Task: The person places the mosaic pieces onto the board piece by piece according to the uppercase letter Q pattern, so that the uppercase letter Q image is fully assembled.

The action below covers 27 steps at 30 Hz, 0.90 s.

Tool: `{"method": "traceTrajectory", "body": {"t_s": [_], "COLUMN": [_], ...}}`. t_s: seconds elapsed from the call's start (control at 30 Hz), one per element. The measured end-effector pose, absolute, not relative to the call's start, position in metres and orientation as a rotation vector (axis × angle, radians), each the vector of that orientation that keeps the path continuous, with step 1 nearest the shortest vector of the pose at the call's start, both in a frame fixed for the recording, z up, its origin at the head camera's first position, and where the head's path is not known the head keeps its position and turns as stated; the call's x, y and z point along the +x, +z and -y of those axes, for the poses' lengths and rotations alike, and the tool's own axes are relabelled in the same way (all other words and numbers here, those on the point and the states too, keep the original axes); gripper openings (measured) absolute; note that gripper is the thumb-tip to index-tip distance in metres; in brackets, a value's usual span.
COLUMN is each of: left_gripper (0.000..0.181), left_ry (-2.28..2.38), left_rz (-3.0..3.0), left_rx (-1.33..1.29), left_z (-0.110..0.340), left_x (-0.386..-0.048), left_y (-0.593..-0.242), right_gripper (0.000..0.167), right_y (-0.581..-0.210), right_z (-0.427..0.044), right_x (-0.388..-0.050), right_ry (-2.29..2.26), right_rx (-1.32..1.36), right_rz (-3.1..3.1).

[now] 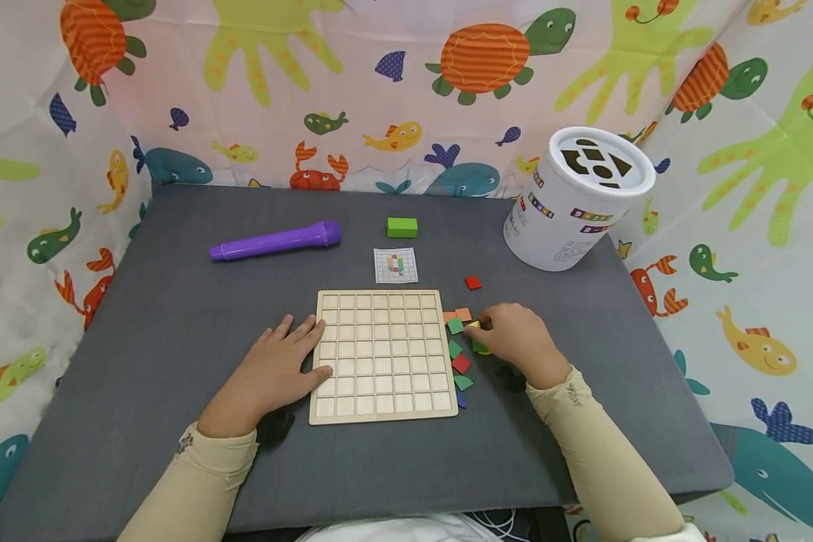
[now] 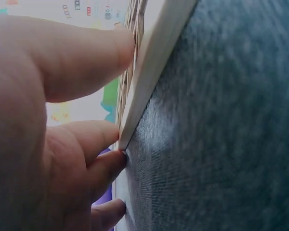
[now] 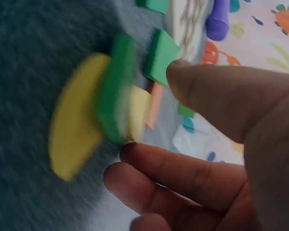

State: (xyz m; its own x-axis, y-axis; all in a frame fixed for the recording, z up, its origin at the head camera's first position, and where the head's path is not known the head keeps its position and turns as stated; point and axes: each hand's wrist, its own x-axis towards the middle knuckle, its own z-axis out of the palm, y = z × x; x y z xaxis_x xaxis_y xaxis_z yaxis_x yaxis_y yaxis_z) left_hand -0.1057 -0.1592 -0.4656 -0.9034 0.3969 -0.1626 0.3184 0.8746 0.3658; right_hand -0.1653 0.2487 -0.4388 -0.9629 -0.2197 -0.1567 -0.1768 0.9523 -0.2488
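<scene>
Right wrist view: green tile [image 3: 117, 89] just beyond right hand [image 1: 520, 341], thumb and fingers apart. Left hand [image 1: 274, 376], spread, touches board [image 1: 382, 355].

- A counter [image 1: 176, 316] covered in dark grey cloth
- Flat near its middle, a square pale wooden board [image 1: 382, 366] with a raised grid
- Right beside the board, small flat orange tiles [image 1: 463, 314], green tiles [image 1: 464, 383] and a blue tile [image 1: 461, 400]
- Behind the board, a gridded white paper card [image 1: 385, 266], a bright green rectangular block [image 1: 402, 227] and a purple tapered tube [image 1: 271, 242]
- At the far right, an upright white cylindrical tub [image 1: 562, 226]
</scene>
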Motion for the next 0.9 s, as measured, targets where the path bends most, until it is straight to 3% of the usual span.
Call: {"method": "traceTrajectory", "body": {"t_s": [0.3,0.9], "left_gripper": [0.087,0.083], "left_ry": [0.502,0.510], "left_rz": [-2.800,-2.823], "left_rx": [0.522,0.506], "left_z": [0.159,0.156], "left_x": [-0.106,-0.103], "left_y": [-0.466,-0.463], "right_gripper": [0.021,0.023], "right_y": [-0.446,-0.444], "right_z": [-0.247,-0.234], "right_x": [-0.168,-0.164], "right_ry": [-0.313,-0.649], "right_rx": [-0.321,-0.445], "right_rz": [-2.961,-2.971]}}
